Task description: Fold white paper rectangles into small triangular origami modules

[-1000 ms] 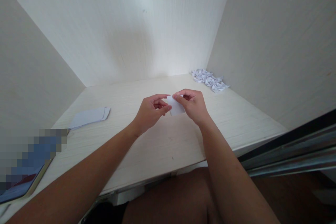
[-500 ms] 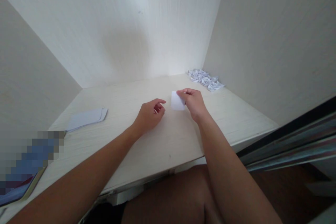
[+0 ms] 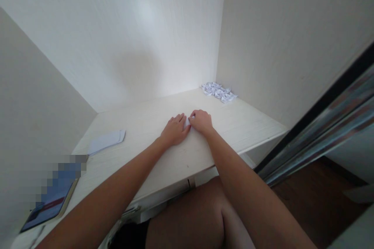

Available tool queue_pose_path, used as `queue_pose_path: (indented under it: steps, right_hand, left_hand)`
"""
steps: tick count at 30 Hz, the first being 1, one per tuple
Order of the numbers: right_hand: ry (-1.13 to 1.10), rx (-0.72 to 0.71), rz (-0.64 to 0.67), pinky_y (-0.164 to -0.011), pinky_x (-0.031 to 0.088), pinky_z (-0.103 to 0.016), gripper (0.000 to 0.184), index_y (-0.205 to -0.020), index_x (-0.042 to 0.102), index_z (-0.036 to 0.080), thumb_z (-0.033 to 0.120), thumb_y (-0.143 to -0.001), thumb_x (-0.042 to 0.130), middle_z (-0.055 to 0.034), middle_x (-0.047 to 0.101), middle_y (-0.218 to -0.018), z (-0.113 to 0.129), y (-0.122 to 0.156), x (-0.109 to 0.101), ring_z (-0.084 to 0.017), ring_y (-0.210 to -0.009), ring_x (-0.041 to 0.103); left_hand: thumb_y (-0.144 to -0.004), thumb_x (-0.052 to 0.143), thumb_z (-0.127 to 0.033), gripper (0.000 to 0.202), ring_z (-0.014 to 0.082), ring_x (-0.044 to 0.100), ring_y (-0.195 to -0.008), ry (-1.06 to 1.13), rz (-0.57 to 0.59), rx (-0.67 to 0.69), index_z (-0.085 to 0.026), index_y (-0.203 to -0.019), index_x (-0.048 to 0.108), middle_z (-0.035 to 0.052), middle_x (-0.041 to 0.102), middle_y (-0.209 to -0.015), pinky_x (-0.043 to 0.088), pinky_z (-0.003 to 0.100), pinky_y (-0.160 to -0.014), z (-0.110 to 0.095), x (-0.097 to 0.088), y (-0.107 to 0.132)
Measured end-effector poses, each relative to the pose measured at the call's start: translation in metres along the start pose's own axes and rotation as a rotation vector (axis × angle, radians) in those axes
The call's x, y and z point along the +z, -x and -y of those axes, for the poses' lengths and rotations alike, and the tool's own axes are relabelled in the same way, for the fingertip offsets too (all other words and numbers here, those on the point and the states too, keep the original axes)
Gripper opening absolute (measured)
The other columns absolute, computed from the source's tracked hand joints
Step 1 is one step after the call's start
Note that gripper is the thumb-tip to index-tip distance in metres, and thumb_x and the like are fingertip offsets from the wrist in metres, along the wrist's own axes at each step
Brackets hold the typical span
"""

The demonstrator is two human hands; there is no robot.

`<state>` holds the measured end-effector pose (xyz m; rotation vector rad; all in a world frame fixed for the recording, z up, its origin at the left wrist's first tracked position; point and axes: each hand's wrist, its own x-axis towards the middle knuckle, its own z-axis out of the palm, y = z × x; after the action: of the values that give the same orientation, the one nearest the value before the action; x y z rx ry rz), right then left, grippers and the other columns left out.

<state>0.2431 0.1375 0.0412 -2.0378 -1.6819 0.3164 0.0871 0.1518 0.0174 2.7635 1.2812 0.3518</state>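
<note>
A small white piece of paper (image 3: pixel 187 122) lies on the white desk, mostly covered by my two hands. My right hand (image 3: pixel 201 120) has its fingers curled in a pinch on the right side of the paper. Against the paper's left side, my left hand (image 3: pixel 175 129) rests palm down, fingers stretched out and thumb apart. Whether the sheet is folded under the fingers is hidden.
Several folded white paper pieces (image 3: pixel 218 92) are heaped in the far right corner. A stack of white paper sheets (image 3: pixel 106 142) lies on the left. Nearer on that side a tablet-like screen (image 3: pixel 52 206) is partly blurred. Walls enclose the desk (image 3: pixel 152 105).
Both hands have come together over the paper. My left hand has moved onto its left side and flattened; my right hand has lowered the sheet to the desk. The view has shifted slightly.
</note>
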Motion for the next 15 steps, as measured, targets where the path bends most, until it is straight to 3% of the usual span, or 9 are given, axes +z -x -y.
queue_pose_path:
  steps: [6,15]
  right_hand:
    - [0.117,-0.017,0.016,-0.095,0.058,-0.047,0.035,-0.13,0.064,0.018,0.037,-0.1,0.064,-0.011,0.065,-0.132,0.001,0.0,0.0,-0.025,-0.113,0.067]
    - [0.133,0.036,0.105,-0.094,0.058,-0.047,0.037,-0.131,0.063,0.018,0.037,-0.1,0.065,-0.011,0.065,-0.132,0.005,-0.009,-0.003,-0.025,-0.112,0.067]
  left_hand:
    - [-0.106,0.024,-0.051,0.071,0.0332,0.022,-0.16,-0.082,0.107,-0.051,-0.009,-0.162,0.03,0.0191,0.024,-0.172,0.018,0.052,-0.127,-0.003,-0.001,-0.008]
    - [-0.103,0.02,-0.064,0.081,0.0366,0.021,-0.16,-0.099,0.184,-0.069,-0.009,-0.163,0.029,0.0197,0.021,-0.172,0.017,0.061,-0.126,-0.011,-0.012,-0.011]
